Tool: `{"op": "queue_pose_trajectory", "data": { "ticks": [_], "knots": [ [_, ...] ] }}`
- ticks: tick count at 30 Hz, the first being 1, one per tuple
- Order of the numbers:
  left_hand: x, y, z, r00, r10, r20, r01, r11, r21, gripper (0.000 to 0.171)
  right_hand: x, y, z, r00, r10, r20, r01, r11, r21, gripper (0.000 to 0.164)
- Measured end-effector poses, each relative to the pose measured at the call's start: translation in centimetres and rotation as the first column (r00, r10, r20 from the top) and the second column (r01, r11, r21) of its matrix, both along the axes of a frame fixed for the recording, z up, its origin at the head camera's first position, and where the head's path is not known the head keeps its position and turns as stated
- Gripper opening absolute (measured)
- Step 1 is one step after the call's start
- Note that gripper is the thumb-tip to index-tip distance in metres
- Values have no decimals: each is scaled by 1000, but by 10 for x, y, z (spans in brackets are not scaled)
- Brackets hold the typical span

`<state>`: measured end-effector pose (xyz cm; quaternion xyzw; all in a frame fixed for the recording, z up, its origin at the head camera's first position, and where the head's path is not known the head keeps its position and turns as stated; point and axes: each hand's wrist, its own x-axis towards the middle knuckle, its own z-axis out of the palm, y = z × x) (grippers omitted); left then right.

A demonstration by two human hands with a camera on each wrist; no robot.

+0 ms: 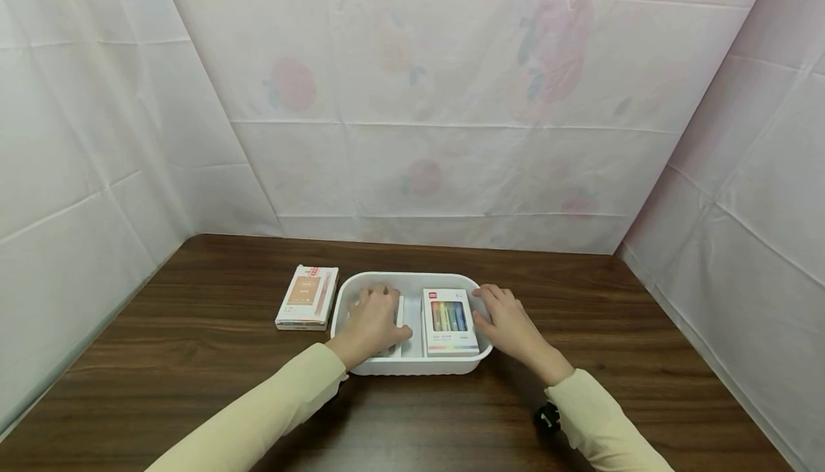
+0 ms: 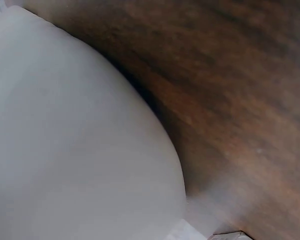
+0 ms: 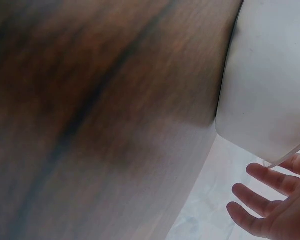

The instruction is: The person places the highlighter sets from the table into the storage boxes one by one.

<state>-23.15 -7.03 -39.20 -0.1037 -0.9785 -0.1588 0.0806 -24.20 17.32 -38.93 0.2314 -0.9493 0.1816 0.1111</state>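
Observation:
A white basket (image 1: 422, 366) stands on the table, its outer wall showing in the right wrist view. Inside it on the right lies a white box of coloured sticks (image 1: 453, 323), which look like crayons or pastels. My left hand (image 1: 372, 319) reaches in on the left, over another white box (image 1: 401, 309) that it mostly covers. Its thumb lies past that box's right edge; the fingertips are hidden. At the basket's right rim is my right hand (image 1: 509, 320), fingers loosely spread and partly over the rim. Its fingers (image 3: 250, 201) also look loosely extended in the right wrist view.
Left of the basket, close beside it, lies a white box with an orange panel (image 1: 308, 297). Dark brown wood makes up the table (image 1: 193, 357). Pale fabric walls (image 1: 412, 99) with a fruit print rise behind, and plainer ones at both sides.

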Motion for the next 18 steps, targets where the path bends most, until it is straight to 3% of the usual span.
{"op": "queue_pose_trajectory", "data": {
  "ticks": [11,18],
  "knots": [
    [3,-2,-1,999,-32,-14,32,999,-3,52,0,0,0,1000,-8,-9,8,1000,-3,34],
    [2,-3,0,999,-33,-26,31,997,-68,54,0,0,0,1000,-9,3,9,1000,-6,35]
  ]
}}
